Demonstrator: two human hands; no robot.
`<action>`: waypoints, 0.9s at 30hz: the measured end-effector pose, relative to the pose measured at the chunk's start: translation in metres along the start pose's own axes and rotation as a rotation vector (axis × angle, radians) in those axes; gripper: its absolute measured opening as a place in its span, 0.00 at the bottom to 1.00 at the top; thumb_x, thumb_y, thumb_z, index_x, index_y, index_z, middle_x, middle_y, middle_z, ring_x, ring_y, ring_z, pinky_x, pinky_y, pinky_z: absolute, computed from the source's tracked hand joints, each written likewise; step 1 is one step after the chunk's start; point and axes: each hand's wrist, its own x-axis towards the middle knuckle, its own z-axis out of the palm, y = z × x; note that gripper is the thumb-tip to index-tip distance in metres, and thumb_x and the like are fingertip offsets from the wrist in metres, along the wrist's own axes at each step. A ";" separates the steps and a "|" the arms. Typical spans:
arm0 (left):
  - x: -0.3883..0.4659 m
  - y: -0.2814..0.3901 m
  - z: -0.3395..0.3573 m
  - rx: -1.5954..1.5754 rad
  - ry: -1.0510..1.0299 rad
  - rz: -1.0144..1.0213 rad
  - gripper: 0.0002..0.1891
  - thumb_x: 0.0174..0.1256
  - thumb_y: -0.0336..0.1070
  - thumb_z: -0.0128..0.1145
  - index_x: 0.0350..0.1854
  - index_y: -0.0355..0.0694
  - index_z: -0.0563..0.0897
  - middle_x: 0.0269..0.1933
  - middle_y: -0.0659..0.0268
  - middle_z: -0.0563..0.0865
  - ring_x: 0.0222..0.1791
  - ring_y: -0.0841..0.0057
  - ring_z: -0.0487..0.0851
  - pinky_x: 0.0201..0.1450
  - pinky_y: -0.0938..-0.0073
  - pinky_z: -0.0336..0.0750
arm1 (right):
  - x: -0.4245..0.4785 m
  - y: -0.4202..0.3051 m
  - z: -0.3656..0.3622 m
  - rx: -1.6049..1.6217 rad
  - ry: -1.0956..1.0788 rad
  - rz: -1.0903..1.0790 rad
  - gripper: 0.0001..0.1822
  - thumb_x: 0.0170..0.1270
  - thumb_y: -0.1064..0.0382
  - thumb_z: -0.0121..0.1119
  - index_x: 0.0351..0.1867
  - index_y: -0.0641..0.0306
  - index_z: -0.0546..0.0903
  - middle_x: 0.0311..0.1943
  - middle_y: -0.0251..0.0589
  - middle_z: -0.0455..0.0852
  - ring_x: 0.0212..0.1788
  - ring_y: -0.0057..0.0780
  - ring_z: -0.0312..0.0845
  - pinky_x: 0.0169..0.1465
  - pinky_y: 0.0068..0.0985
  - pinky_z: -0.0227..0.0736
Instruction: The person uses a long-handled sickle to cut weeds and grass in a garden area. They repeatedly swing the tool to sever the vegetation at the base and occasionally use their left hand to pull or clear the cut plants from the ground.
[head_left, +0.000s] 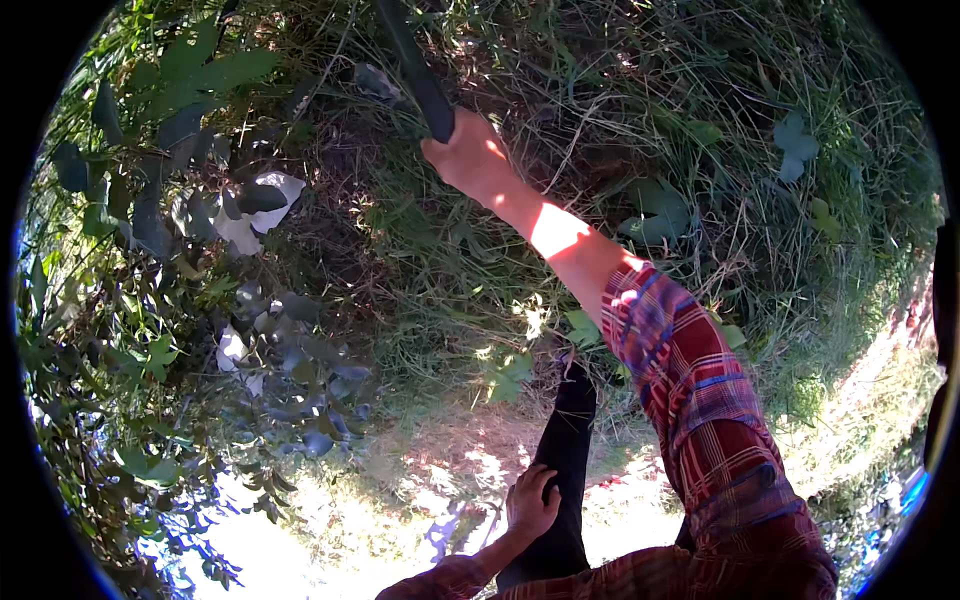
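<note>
My right hand (470, 151) is closed around the end of a dark handle (416, 67), which runs up out of the picture at the top; what it belongs to is hidden. That arm, in a rolled plaid sleeve, reaches out over grass (427, 255). My left hand (532, 501) rests on my dark trouser leg (568, 435) near the bottom, its fingers slightly bent and holding nothing visible. Below the handle's grip, tangled green and dry grass covers the ground.
Leafy branches (300, 360) crowd the left side, with a few pale leaves (274, 201) among them. Broad lobed leaves (656, 214) grow in the grass at the right. Sunlit dry ground (450, 480) lies around my leg.
</note>
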 end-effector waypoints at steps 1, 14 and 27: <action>0.000 -0.002 -0.003 -0.021 0.019 -0.004 0.16 0.54 0.36 0.55 0.47 0.42 0.79 0.50 0.59 0.79 0.51 0.60 0.76 0.51 0.60 0.71 | 0.021 -0.020 0.023 0.463 -0.119 0.107 0.08 0.55 0.68 0.59 0.27 0.70 0.73 0.16 0.41 0.76 0.18 0.28 0.74 0.22 0.27 0.72; -0.001 -0.001 -0.007 -0.100 0.040 -0.044 0.16 0.53 0.34 0.57 0.46 0.41 0.78 0.50 0.57 0.79 0.51 0.58 0.77 0.50 0.60 0.72 | 0.037 0.030 0.035 -0.183 -0.515 0.150 0.08 0.47 0.67 0.58 0.17 0.71 0.79 0.18 0.49 0.82 0.17 0.35 0.79 0.28 0.30 0.76; -0.002 0.010 -0.001 0.069 -0.037 -0.035 0.17 0.54 0.38 0.56 0.48 0.43 0.78 0.54 0.59 0.77 0.55 0.60 0.74 0.54 0.57 0.68 | -0.355 0.115 -0.278 -0.412 -0.324 0.625 0.14 0.48 0.66 0.58 0.37 0.70 0.75 0.17 0.43 0.73 0.18 0.35 0.70 0.27 0.31 0.68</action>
